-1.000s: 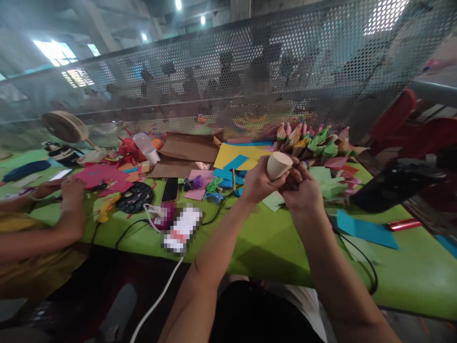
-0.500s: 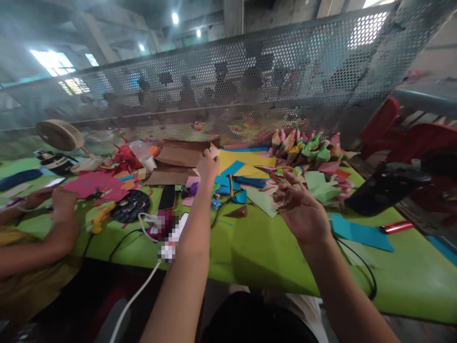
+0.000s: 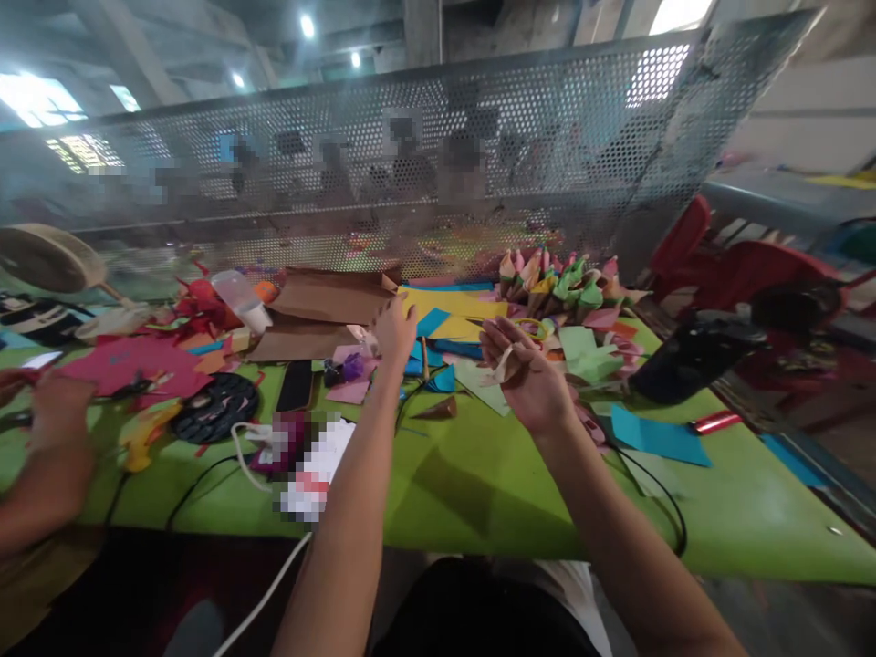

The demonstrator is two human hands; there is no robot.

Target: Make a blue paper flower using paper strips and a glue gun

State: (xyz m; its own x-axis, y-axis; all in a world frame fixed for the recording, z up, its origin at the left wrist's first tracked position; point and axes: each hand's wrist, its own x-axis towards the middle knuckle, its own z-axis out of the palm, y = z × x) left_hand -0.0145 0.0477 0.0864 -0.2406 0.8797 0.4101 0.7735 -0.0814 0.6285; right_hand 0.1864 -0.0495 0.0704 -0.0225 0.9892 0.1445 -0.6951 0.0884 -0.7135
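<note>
My left hand (image 3: 393,333) reaches over the far part of the table, beside brown paper sheets (image 3: 328,297) and yellow paper (image 3: 452,301). Its fingers look loosely apart, and I see nothing held in them. A crumpled pale piece (image 3: 362,339) lies close to its left side. My right hand (image 3: 537,388) is turned palm up above the table, its fingers curled around a small beige paper piece (image 3: 506,363). Below and between the hands lies a small brown paper cone (image 3: 438,408). Blue paper pieces (image 3: 442,378) and a thin upright stick are near it.
Paper-wrapped cones (image 3: 561,278) stand in a cluster at the back right. A black tumbler (image 3: 694,356) lies on the right. On the left are a yellow glue gun (image 3: 147,433), a black round tray (image 3: 215,408), a phone (image 3: 296,386), cables and another person's hand (image 3: 61,401).
My left hand has drawn slightly back, and the pale piece at its fingertips no longer shows there. My right hand has turned more palm up. The view has shifted right.
</note>
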